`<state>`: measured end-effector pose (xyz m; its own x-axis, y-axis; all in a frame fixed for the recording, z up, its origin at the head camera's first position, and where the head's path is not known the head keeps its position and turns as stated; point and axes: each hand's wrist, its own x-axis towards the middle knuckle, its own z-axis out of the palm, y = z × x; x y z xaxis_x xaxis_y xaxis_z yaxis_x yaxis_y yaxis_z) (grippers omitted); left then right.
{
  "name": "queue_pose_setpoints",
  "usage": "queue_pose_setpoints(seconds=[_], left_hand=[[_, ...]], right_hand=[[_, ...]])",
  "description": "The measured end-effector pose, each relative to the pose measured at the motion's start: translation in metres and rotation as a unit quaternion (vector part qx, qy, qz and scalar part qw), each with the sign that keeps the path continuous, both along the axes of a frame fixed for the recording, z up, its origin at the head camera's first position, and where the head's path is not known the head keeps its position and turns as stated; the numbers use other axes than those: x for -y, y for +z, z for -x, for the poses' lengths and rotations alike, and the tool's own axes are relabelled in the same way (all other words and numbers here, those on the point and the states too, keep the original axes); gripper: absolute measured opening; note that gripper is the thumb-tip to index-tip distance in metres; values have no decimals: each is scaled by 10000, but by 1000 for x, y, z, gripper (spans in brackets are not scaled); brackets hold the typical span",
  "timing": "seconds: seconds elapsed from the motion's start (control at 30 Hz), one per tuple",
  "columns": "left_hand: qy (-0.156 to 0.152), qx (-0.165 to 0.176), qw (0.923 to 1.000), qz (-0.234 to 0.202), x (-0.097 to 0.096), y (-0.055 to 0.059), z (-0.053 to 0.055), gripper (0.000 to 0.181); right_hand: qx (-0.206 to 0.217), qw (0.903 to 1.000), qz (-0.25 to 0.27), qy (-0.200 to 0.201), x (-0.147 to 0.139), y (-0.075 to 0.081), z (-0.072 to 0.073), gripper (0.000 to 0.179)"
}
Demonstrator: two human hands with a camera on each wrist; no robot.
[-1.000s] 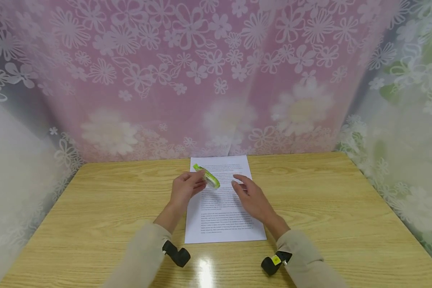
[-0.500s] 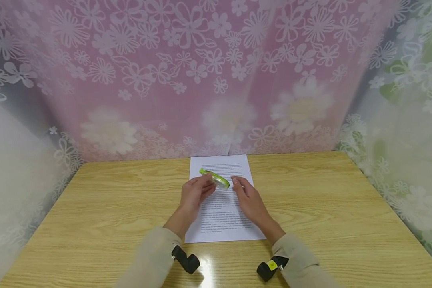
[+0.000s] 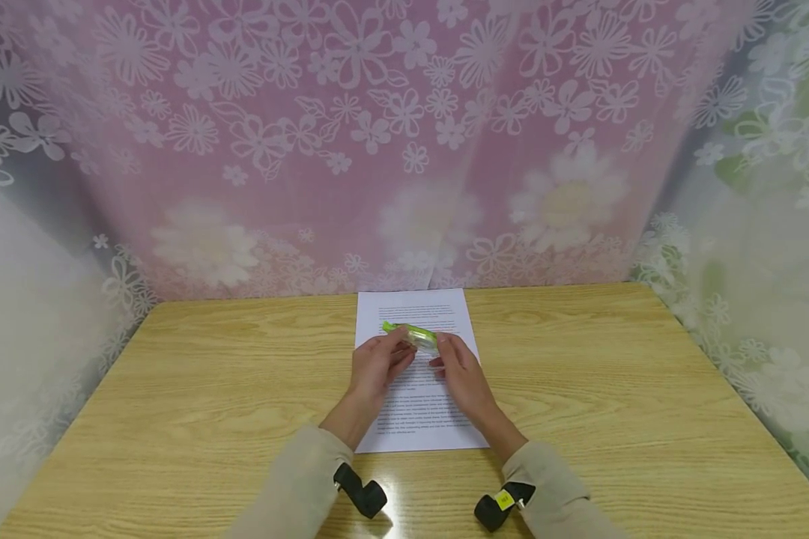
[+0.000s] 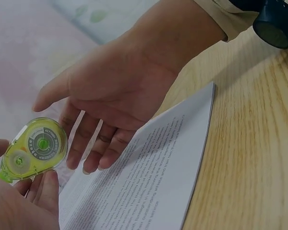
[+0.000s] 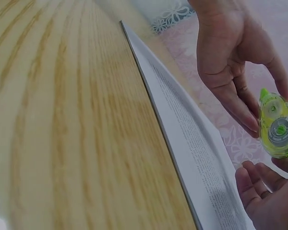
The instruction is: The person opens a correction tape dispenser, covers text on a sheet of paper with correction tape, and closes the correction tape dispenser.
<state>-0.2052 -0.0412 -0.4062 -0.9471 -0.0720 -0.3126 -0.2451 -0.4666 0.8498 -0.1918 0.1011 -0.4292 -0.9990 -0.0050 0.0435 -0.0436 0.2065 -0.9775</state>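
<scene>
your left hand [image 3: 373, 365] has moved the pinched correction tape [image 4: 42, 143], held above the printed pages [image 3: 411, 408], to your right hand [image 3: 464, 378], whose grip you can't tell; both hands could now work it.

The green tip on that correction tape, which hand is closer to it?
The left hand: it holds the correction tape just behind the green tip. The right hand is by the opposite, round end; whether it touches is hard to tell.

Counter [image 3: 175, 389]: white glare, near side.
Paper [image 4: 170, 148]: soft shadow, print blurred.
Correction tape [image 4: 37, 148]: faint shine I can catch.
Wrist views: dimmer than my head view.
</scene>
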Motion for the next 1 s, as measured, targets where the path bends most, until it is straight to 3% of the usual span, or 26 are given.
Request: queue_pose_setpoints(seconds=[0.53,0.83,1.0], left_hand=[[-182,127,9997,-138,-6,-4,-6,32],[-265,195,9994,42,-5,-4,-7,38],[-434,133,9986,286,-6,-3,-9,38]], right_hand=[[-5,9998,-79,-194,4,-4,0,46],[-48,9985,-489,-253,3,0,1,50],[-10,9987,-465,-194,1,2,2,53]])
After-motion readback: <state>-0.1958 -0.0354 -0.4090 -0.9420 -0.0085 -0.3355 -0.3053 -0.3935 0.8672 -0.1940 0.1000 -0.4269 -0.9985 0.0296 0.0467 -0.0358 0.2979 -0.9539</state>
